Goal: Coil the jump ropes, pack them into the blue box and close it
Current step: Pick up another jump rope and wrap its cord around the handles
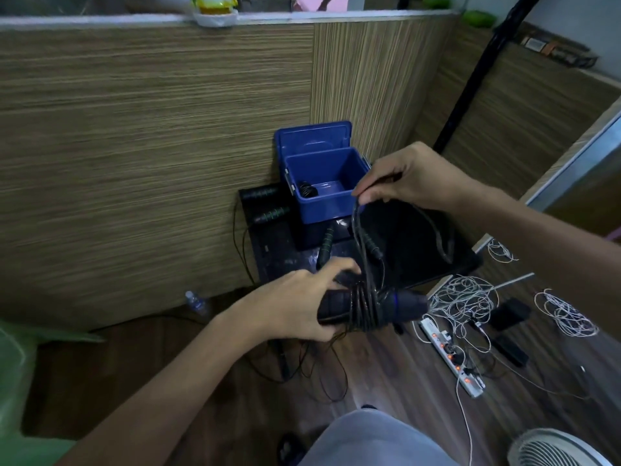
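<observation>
Green plastic at the far left is cut by the frame edge, and I cannot tell what it is. Left hand grips the dark handles, where black rope is wound in several tight turns. Blue box stands open on a dark table, lid up, with one coiled rope inside. Right hand pinches a loose loop of the rope above the table.

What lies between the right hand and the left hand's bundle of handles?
In the head view, black rope runs taut from the right hand down to coils around the handles the left hand grips.
</observation>
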